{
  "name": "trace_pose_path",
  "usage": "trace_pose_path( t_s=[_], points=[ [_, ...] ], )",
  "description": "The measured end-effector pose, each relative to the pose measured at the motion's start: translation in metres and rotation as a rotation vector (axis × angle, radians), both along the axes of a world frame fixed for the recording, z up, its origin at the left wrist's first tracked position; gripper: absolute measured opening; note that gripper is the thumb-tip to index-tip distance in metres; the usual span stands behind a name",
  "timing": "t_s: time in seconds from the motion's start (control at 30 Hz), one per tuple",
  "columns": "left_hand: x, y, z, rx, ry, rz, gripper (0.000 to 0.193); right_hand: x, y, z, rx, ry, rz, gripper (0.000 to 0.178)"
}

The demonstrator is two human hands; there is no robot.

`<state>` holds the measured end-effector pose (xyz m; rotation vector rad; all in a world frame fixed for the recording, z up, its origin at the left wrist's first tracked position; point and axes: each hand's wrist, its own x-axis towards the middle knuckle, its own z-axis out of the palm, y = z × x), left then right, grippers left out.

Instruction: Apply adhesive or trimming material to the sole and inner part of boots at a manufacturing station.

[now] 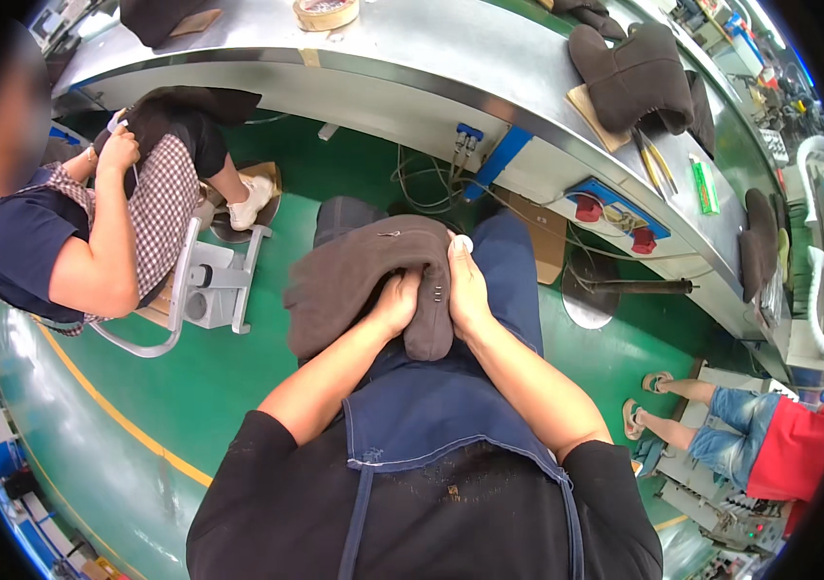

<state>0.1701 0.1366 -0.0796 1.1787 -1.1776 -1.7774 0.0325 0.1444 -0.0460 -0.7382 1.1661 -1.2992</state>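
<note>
A dark brown soft boot upper (364,266), suede-like, lies folded over my lap. A small metal piece shows on its top, and a few pale stitches run along its edge. My left hand (397,302) reaches into the fold, with its fingertips hidden by the material. Along the right side of the boot upper, my right hand (467,285) presses against it with closed fingers, the thumb upward. Something small, white and round (466,243) sits at the tip of that thumb; whether it is worn or held I cannot tell.
A metal workbench (451,58) curves ahead, bearing a tape roll (327,13), brown boots (632,77), yellow-handled tweezers (656,162) and a green-white packet (704,186). Cables and red plugs (643,241) hang below its edge. A seated co-worker (54,232) works at left; another person (770,435) is at right.
</note>
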Motion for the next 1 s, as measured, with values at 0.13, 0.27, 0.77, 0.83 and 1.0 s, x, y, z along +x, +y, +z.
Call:
trace_pose_path(
  t_s=[0.13, 0.27, 0.77, 0.83, 1.0],
  points=[
    [-0.023, 0.008, -0.004, 0.166, 0.089, 0.079, 0.060, -0.015, 0.009, -0.021, 0.205, -0.065, -0.061, 0.061],
    [-0.026, 0.004, -0.021, 0.202, -0.021, 0.052, 0.060, -0.012, 0.014, -0.026, 0.221, -0.073, -0.095, 0.059],
    [-0.014, -0.001, -0.077, 0.157, 0.251, 0.019, 0.080, -0.221, -0.074, 0.124, -0.264, 1.297, -0.497, 0.046],
    [-0.018, -0.004, -0.065, 0.175, 0.283, -0.020, 0.082, -0.246, -0.103, 0.136, -0.321, 1.497, -0.754, 0.057],
    [-0.012, -0.002, -0.109, 0.168, 0.306, 0.004, 0.083, -0.278, -0.169, 0.149, -0.265, 1.112, -0.568, 0.062]
  ],
)
